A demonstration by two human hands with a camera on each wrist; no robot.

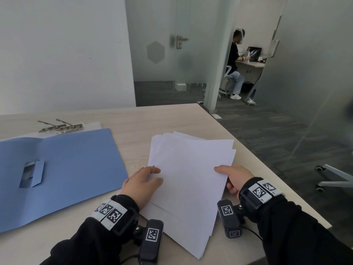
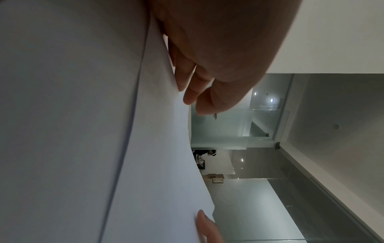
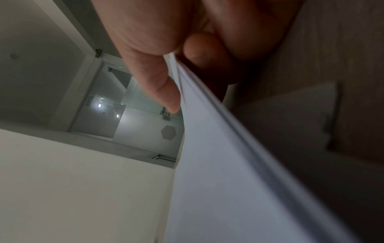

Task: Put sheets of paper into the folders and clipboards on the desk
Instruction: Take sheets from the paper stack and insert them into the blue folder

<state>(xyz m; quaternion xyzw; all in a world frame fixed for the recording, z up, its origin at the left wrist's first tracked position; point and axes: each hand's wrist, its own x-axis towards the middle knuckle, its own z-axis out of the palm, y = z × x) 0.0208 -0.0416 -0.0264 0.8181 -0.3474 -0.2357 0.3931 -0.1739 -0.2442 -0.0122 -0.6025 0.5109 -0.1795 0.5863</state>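
Observation:
A stack of white paper sheets [image 1: 188, 180] lies slanted on the desk in front of me. My right hand [image 1: 232, 178] pinches the right edge of the top sheets [image 3: 218, 148], thumb on top and fingers underneath, lifting that edge off the stack. My left hand [image 1: 144, 183] lies on the stack's left edge with its fingers fairly straight on the paper [image 2: 83, 131]. An open blue folder [image 1: 63, 169] lies flat to the left. Behind it sits a clipboard with metal clips [image 1: 61, 127].
The light wooden desk [image 1: 156, 119] ends at an edge on the right, near my right arm. Beyond it are glass partitions, a grey carpet and an office chair base [image 1: 332, 178]. Another person [image 1: 235, 64] sits at a far desk.

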